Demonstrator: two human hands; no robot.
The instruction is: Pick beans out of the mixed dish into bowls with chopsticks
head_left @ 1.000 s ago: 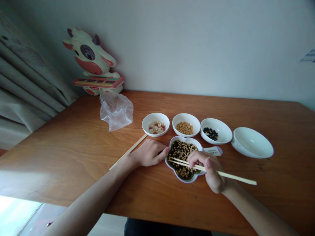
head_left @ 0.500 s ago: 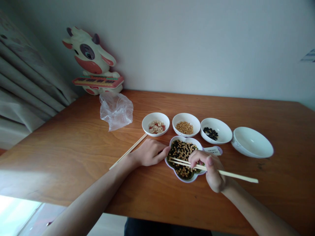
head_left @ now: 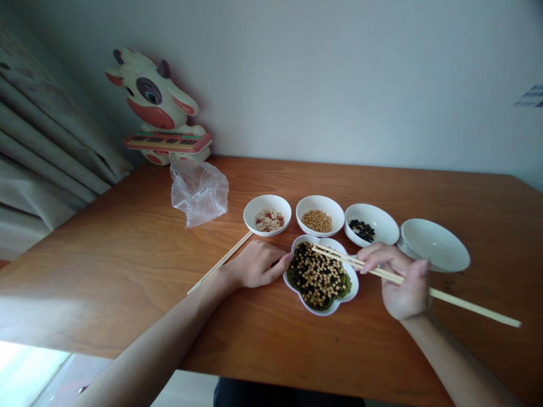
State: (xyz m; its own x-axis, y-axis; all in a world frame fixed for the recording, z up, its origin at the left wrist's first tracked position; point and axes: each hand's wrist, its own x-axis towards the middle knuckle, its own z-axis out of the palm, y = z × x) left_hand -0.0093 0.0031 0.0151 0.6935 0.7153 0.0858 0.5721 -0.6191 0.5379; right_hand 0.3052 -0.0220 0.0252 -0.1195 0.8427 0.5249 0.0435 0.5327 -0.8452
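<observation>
My left hand (head_left: 257,264) rests on the wooden table (head_left: 127,282), holding nothing, its fingertips touching the rim of a white flower-shaped dish (head_left: 355,288). That dish is heaped with yellow beans, black beans and dark green bits. My right hand (head_left: 403,281) grips a pair of wooden chopsticks (head_left: 373,270), whose tips sit above the dish's far side. Beneath my left wrist lies a second pair of wooden chopsticks (head_left: 220,263), on the table. Behind the dish stand white bowls of pale nuts (head_left: 267,199), yellow beans (head_left: 320,199) and black bits (head_left: 382,223).
A wider white bowl (head_left: 435,244) stands just beyond my right hand. A crumpled plastic bag (head_left: 198,193) lies at the table's far left, by a cow-shaped toy (head_left: 153,102). A grey curtain (head_left: 38,135) hangs to the left.
My right hand has moved right, off the dish, and the chopsticks now reach only its far side, uncovering the beans. My left hand has not moved.
</observation>
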